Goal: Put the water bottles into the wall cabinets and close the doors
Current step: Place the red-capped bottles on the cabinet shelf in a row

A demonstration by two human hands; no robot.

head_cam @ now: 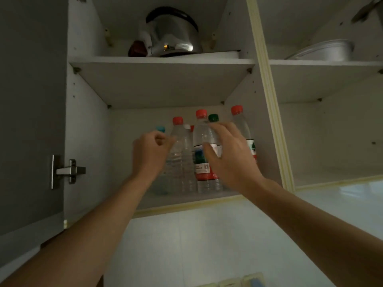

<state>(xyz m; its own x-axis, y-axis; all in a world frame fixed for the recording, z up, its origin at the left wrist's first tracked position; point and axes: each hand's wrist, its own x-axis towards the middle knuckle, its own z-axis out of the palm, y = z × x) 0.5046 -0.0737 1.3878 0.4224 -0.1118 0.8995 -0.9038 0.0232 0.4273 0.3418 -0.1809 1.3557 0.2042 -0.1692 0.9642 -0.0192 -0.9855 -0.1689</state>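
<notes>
Several water bottles stand on the lower shelf [186, 198] of the open left wall cabinet. My left hand [150, 154] is curled around the upper part of a blue-capped bottle [160, 129], which it mostly hides. Just to its right stands a clear red-capped bottle [180, 158]. My right hand [227, 160] has spread fingers in front of a red-labelled bottle [202, 139], close to it but not gripping. A green-capped bottle [213, 118] and another red-capped bottle [240, 123] stand behind, at the right.
The grey cabinet door [31, 112] hangs open at the left on its metal hinge [69, 170]. A steel kettle [174, 34] sits on the upper shelf. The right cabinet is open, with a metal basin [323, 50] on its upper shelf. A tiled wall lies below.
</notes>
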